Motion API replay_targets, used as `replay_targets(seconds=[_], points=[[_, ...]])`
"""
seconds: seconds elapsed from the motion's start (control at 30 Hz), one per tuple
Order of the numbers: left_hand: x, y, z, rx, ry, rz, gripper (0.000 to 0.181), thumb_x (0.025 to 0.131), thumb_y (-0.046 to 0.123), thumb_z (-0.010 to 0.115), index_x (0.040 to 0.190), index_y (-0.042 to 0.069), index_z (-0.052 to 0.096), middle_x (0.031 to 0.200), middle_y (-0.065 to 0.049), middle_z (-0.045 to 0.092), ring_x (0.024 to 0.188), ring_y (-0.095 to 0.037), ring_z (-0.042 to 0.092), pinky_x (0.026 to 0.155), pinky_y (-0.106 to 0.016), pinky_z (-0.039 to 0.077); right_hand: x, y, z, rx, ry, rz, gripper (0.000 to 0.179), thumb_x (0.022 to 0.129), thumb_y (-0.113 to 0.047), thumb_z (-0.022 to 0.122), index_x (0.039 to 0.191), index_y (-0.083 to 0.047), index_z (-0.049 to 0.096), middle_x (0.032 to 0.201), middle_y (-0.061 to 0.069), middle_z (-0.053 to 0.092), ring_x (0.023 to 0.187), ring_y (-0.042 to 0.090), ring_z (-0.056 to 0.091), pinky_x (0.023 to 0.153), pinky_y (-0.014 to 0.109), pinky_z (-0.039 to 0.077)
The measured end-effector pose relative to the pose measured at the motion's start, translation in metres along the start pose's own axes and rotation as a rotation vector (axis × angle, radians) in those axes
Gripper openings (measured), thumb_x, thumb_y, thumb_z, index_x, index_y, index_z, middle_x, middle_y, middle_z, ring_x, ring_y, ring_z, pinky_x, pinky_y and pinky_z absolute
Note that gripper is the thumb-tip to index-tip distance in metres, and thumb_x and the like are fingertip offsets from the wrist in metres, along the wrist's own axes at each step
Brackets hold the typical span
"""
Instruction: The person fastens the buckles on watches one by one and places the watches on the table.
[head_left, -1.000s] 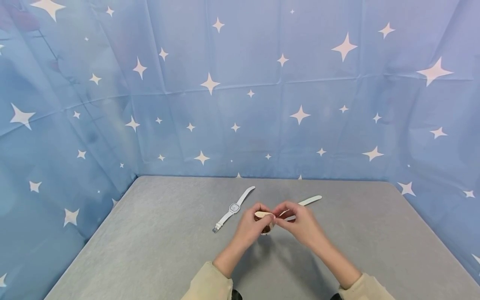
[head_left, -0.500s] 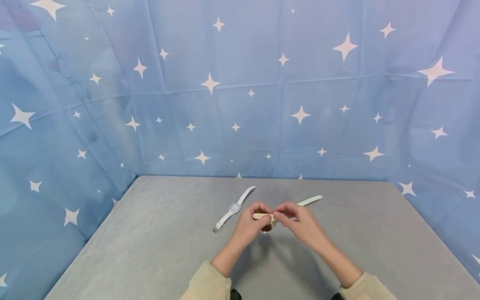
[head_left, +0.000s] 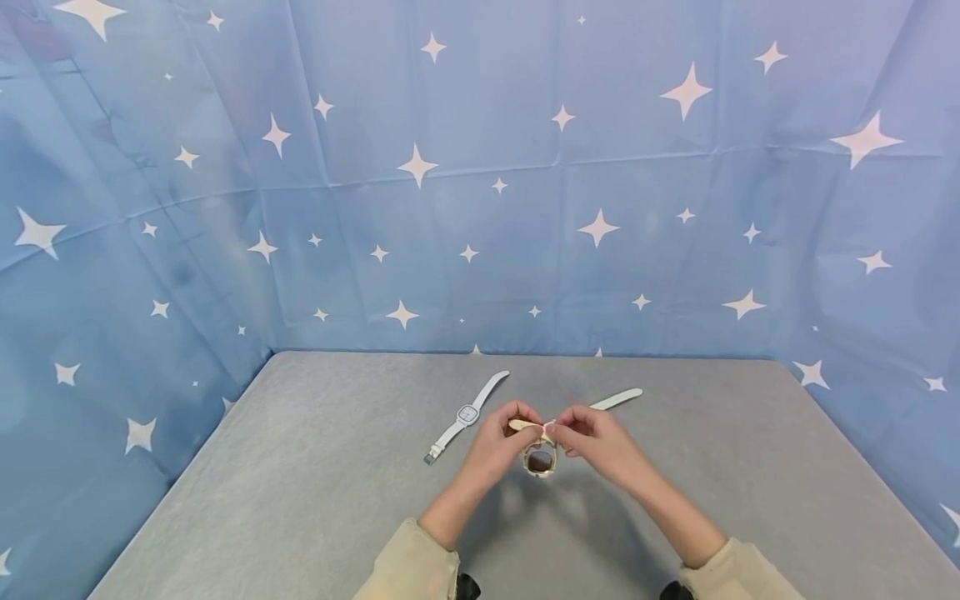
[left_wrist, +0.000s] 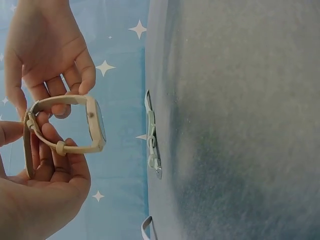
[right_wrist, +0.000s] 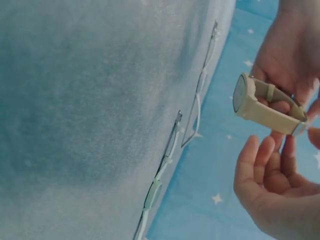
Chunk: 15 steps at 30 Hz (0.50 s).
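A cream wristwatch [left_wrist: 94,122] is held up off the table between both hands, its strap bent into a loop with the case hanging away from the fingers. My left hand [head_left: 497,446] pinches the strap near the buckle; the strap's free tail [head_left: 521,425] shows by its thumb. My right hand [head_left: 596,442] pinches at the buckle end from the other side, fingertips close to the left ones. In the right wrist view, the case and strap loop [right_wrist: 270,116] stand out between the two hands. The fingertips partly hide the buckle.
A white wristwatch [head_left: 468,415] lies flat on the grey table [head_left: 300,500], left of the hands. Behind the right hand lies a pale green watch, its strap [head_left: 618,398] partly covered. A blue star-patterned cloth [head_left: 480,208] hangs behind the table.
The watch's loop has swung lower and turned, so its rounded case shows more below the fingers. My right fingertips have shifted on the strap; both hands stay nearly in place.
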<state>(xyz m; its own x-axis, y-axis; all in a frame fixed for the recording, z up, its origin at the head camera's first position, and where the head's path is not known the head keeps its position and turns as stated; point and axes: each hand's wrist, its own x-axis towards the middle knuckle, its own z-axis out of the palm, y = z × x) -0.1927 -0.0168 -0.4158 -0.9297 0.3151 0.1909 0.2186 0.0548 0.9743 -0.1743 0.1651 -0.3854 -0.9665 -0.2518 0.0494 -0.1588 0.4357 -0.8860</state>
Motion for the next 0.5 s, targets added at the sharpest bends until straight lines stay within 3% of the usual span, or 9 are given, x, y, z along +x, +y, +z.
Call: replay_targets(seconds=[0.1, 0.33, 0.5], points=[[0.0006, 0.0004, -0.0012, -0.017, -0.015, -0.003, 0.019, 0.092, 0.008, 0.059, 0.101, -0.008, 0.061, 0.096, -0.027, 0.063, 0.075, -0.004, 0.058, 0.073, -0.019, 0.051, -0.0001, -0.0002, -0.0025, 0.073, -0.058, 0.032, 0.027, 0.099, -0.021, 0.059, 0.104, 0.005, 0.061, 0.092, 0.008, 0.066, 0.087, 0.016, 0.064, 0.078, 0.03, 0.058], [0.0015, 0.0008, -0.0063, -0.092, -0.04, -0.031, 0.023, 0.089, 0.008, 0.057, 0.102, -0.011, 0.058, 0.083, 0.004, 0.059, 0.075, -0.002, 0.054, 0.075, -0.02, 0.047, 0.0, -0.0028, -0.0076, 0.253, -0.167, 0.16, 0.039, 0.1, -0.025, 0.059, 0.117, 0.01, 0.059, 0.092, -0.001, 0.063, 0.087, 0.009, 0.062, 0.083, 0.026, 0.057], [0.0005, -0.0016, -0.0096, -0.157, -0.076, -0.077, 0.024, 0.092, 0.01, 0.056, 0.105, -0.01, 0.057, 0.081, 0.01, 0.058, 0.077, -0.002, 0.055, 0.08, -0.019, 0.049, -0.0004, -0.0018, -0.0091, 0.335, -0.24, 0.162, 0.042, 0.101, -0.025, 0.058, 0.121, 0.012, 0.057, 0.097, -0.002, 0.066, 0.089, 0.007, 0.064, 0.085, 0.024, 0.057]])
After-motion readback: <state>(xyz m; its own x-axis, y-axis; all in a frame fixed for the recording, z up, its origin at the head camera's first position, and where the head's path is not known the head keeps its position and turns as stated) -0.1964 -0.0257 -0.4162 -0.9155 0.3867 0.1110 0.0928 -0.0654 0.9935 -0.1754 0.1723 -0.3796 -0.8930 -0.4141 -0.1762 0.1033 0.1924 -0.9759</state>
